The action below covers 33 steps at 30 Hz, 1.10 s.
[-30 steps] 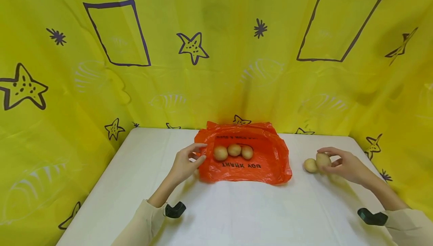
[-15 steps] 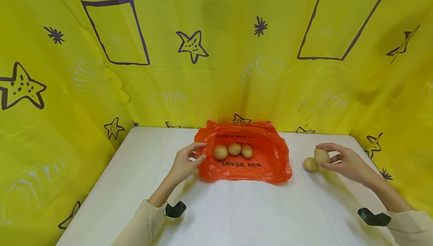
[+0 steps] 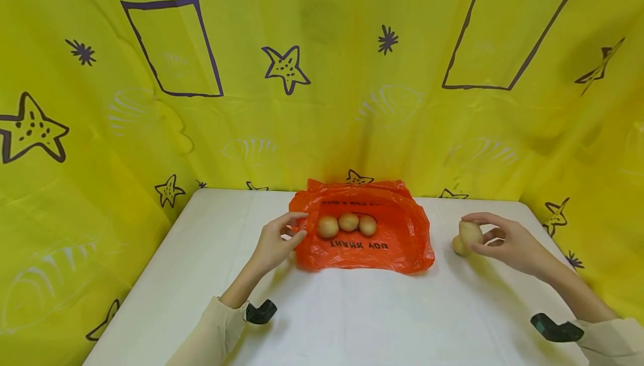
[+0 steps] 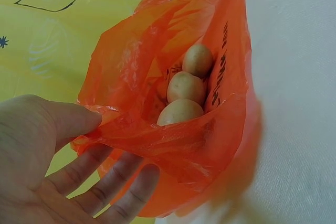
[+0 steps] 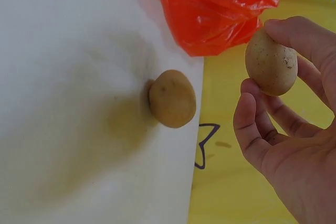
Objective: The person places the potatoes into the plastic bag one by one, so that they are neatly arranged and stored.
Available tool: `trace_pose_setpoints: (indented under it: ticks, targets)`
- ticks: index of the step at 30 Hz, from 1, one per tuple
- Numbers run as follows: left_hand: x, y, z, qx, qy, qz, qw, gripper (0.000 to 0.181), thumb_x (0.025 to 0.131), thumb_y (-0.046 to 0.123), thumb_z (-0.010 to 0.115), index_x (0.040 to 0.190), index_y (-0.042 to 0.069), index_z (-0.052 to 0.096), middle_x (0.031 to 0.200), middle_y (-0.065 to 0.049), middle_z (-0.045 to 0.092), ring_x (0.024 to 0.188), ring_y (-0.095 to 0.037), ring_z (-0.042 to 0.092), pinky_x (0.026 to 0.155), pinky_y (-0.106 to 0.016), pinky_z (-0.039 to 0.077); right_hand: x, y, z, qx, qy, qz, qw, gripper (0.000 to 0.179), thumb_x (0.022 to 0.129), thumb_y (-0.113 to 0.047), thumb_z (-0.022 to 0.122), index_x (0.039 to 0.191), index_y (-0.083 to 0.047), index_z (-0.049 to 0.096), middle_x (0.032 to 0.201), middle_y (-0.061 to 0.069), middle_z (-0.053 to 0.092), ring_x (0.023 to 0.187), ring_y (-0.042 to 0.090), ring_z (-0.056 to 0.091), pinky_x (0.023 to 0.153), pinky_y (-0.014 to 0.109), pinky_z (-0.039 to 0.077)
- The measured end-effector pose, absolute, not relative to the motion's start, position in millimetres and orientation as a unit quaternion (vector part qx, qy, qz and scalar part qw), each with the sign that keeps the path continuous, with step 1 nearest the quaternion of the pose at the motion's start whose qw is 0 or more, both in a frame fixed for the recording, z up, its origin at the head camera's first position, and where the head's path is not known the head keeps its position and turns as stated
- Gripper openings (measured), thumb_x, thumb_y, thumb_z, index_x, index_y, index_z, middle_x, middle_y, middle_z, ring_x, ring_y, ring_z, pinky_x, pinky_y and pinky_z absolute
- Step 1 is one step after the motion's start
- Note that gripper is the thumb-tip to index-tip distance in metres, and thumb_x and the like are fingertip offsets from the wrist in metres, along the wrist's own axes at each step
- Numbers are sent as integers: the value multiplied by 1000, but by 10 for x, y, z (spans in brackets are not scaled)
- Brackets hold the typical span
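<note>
Potato [image 5: 271, 64], probably firm, light and smooth, suited a pinch round its middle — the right grip [image 3: 515, 243] had thumb and fingertips round it, above the worktop [image 3: 352, 321] near a second potato [image 5: 174, 100]. The left grip [image 3: 274, 243] pinched the rim of a limp red bag [image 3: 407, 251] — inside, three potatoes [image 3: 349, 222] and an upside-down "THANK YOU" [image 3: 359, 245], the fainter lettering [image 3: 352, 203] barely legible

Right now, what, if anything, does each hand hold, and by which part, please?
The right hand holds a potato by two opposite sides. The left hand pinches the red plastic bag by the left side of its open rim.
</note>
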<state>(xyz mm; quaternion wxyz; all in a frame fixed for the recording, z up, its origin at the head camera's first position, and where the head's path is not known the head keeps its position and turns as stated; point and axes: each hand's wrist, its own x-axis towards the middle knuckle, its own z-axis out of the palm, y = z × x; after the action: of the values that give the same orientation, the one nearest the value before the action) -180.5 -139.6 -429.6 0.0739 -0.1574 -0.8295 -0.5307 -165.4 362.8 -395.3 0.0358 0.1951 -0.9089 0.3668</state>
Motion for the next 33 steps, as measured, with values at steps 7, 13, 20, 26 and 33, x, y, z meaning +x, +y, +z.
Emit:
trace_pose_setpoints:
  ticks: [7, 13, 20, 26, 33]
  targets:
    - [-1801, -1396, -4295, -158, -829, -531, 76, 34, 91, 0, 74, 124, 8, 71, 101, -9, 70, 76, -21, 67, 58, -26, 58, -1610, 3501, -3866, 210, -902, 375, 39, 52, 84, -10, 85, 132, -11, 65, 123, -19, 59, 78, 12, 65, 65, 25, 57]
    - [-1789, -1393, -4279, -157, -829, -531, 76, 35, 91, 0, 74, 125, 8, 71, 102, -9, 70, 76, -21, 67, 58, -26, 58, -1580, 3371, -3841, 215, -901, 376, 38, 51, 83, -14, 86, 130, -15, 65, 124, -18, 59, 79, 12, 66, 67, 26, 58]
    - [-1788, -1393, -4285, -156, -830, -531, 77, 35, 91, 0, 74, 124, 8, 71, 101, -9, 70, 76, -20, 67, 59, -26, 58, -1557, 3262, -3804, 225, -896, 381, 33, 51, 83, -16, 87, 130, -16, 65, 122, -6, 63, 79, 13, 66, 67, 27, 58]
    - [-1788, -1393, -4286, -154, -831, -529, 77, 35, 91, 0, 74, 124, 8, 71, 101, -9, 70, 76, -20, 67, 59, -26, 58, -1555, 3184, -3762, 245, -889, 384, 35, 53, 82, -12, 87, 130, -16, 65, 123, -8, 63, 79, 13, 67, 67, 27, 58]
    - [-1779, -1389, -4267, -154, -831, -530, 68, 36, 91, 0, 74, 126, 9, 70, 101, -9, 70, 77, -20, 67, 60, -26, 58, -1544, 3062, -3735, 272, -877, 395, 34, 55, 81, -8, 87, 131, -14, 65, 123, 4, 64, 79, 13, 66, 65, 26, 58]
